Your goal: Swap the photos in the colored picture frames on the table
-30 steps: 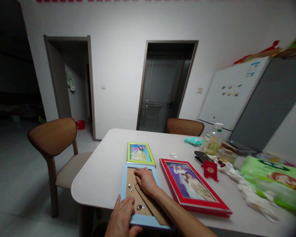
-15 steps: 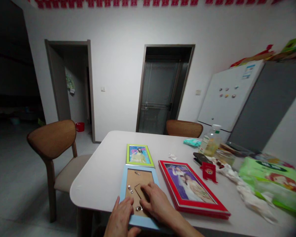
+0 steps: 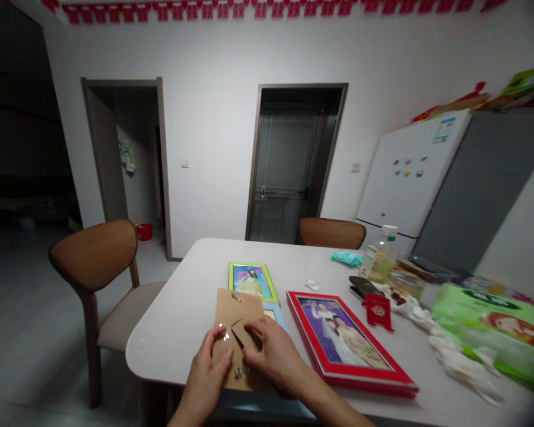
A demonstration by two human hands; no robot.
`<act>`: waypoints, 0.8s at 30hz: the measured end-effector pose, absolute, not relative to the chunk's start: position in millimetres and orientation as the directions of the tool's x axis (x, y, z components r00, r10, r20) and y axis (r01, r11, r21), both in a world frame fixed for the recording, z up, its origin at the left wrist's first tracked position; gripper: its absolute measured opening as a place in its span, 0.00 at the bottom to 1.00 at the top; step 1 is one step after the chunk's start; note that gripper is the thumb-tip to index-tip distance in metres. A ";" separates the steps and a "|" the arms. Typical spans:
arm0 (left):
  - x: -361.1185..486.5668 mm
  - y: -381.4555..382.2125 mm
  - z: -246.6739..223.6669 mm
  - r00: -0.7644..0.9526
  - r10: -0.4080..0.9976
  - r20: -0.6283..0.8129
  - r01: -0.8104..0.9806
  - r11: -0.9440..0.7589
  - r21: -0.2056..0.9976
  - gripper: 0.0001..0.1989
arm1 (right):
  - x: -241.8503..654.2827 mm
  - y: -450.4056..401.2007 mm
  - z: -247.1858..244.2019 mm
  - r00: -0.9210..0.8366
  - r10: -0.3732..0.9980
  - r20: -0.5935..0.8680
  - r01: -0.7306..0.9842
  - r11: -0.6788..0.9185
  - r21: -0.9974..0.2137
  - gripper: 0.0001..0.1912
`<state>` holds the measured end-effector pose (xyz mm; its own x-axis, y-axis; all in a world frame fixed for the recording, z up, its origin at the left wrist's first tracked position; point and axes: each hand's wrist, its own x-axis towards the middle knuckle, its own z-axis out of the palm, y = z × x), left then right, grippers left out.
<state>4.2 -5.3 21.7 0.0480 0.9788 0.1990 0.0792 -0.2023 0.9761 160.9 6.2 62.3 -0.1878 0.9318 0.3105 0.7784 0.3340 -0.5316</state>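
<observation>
A brown picture-frame backing board with metal clips on it is raised and tilted above the light blue picture frame, most of which it hides. My left hand grips the board's left edge, thumb on its face. On the other side my right hand is closed, pinching the board's cut-out flap near the middle. Just beyond the board lies a lime-green picture frame holding a photo. To the right of my right hand, red picture frames are stacked, a wedding photo in the top one.
Along the table's right side are a bottle, a black item, a red card, crumpled white tissue and a green package. A teal packet lies farther back. Wooden chairs stand at the left and far sides.
The backing board has come up out of the blue frame and shifted left, now between both hands. Before, it lay inside the frame with my hands resting on it.
</observation>
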 end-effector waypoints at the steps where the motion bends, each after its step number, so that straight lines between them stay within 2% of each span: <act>1: 0.8 -1.5 27.5 0.031 0.988 0.154 -0.025 -0.153 0.988 0.20 | 156.4 4.9 64.9 -0.206 0.924 0.322 0.757 0.359 -0.546 0.15; 3: -10.7 4.7 35.0 0.014 0.998 0.059 -0.185 -0.056 0.981 0.22 | 152.4 4.6 67.3 -0.239 0.911 0.336 0.711 0.400 -0.579 0.15; 5: -28.1 7.7 37.5 0.007 1.000 -0.022 -0.252 0.023 0.967 0.24 | 157.7 7.3 64.8 -0.249 0.909 0.334 0.695 0.407 -0.592 0.15; 7: -48.9 8.1 36.5 -0.013 0.997 -0.072 -0.242 0.067 0.968 0.26 | 171.8 12.1 57.1 -0.208 0.926 0.316 0.743 0.360 -0.564 0.17; 13: -94.1 10.9 27.2 -0.017 0.991 -0.134 -0.057 0.133 0.989 0.24 | 217.3 20.7 24.4 -0.037 0.982 0.183 0.926 0.103 -0.364 0.22; 15: -99.5 16.4 23.4 -0.020 0.994 -0.106 0.051 0.107 0.993 0.22 | 220.7 21.2 19.0 -0.018 0.988 0.155 0.941 0.069 -0.330 0.24; 18: -103.3 25.3 15.3 -0.050 0.999 0.017 0.308 0.000 0.951 0.20 | 219.0 24.1 16.5 0.017 0.991 0.136 0.953 0.025 -0.303 0.27; 21: -101.0 29.0 6.6 -0.129 0.968 0.216 0.589 -0.101 0.802 0.20 | 217.2 29.2 16.9 0.031 0.994 0.103 0.958 0.000 -0.286 0.30; 24: -85.6 23.7 4.2 -0.146 0.931 0.336 0.699 -0.143 0.701 0.23 | 217.7 33.8 18.5 0.024 0.998 0.063 0.956 -0.004 -0.293 0.33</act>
<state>-85.6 23.7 4.2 -0.1463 0.9306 0.3356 0.6992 -0.1428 0.7005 217.7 33.8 18.5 0.0241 0.9977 0.0635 0.9562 -0.0044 -0.2928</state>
